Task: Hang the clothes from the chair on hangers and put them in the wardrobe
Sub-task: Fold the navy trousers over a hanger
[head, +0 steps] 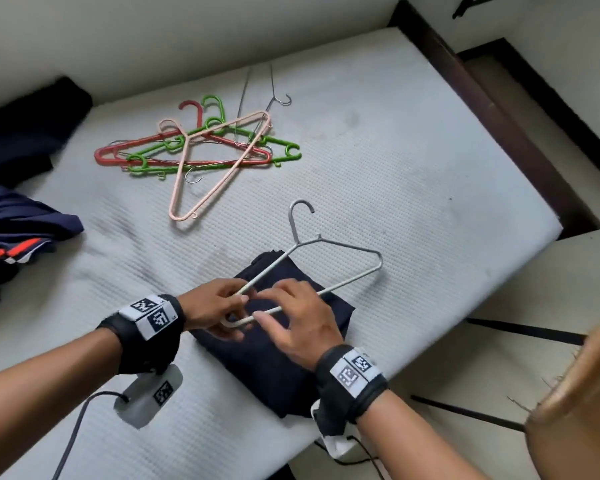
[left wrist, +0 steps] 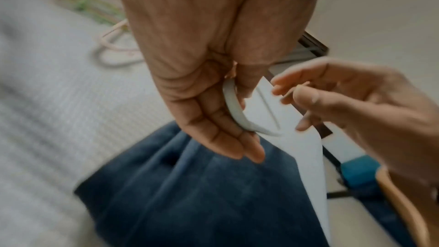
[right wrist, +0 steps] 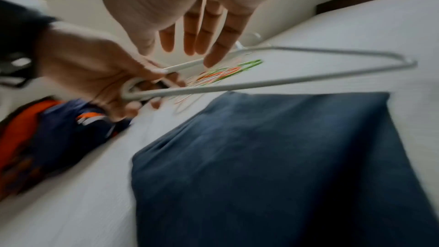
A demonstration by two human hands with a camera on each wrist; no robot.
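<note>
— Where's the hanger?

— I have the grey hanger [head: 329, 268] by one end corner: my left hand [head: 215, 306] is curled round that bend, fingers under it, thumb on top. It is held just above the folded dark garment [head: 278, 362], hook pointing away from me.

— And your other hand?

— My right hand [head: 298, 320] hovers over the lower bar, fingers spread and loosely bent, gripping nothing; I can't tell if the tips touch it.

— And the rest?

— The garment lies on the mattress [head: 413, 174] near its front edge, under both hands. The coloured hangers [head: 194, 147] are piled farther back, more clothes [head: 18, 230] to my left.
</note>
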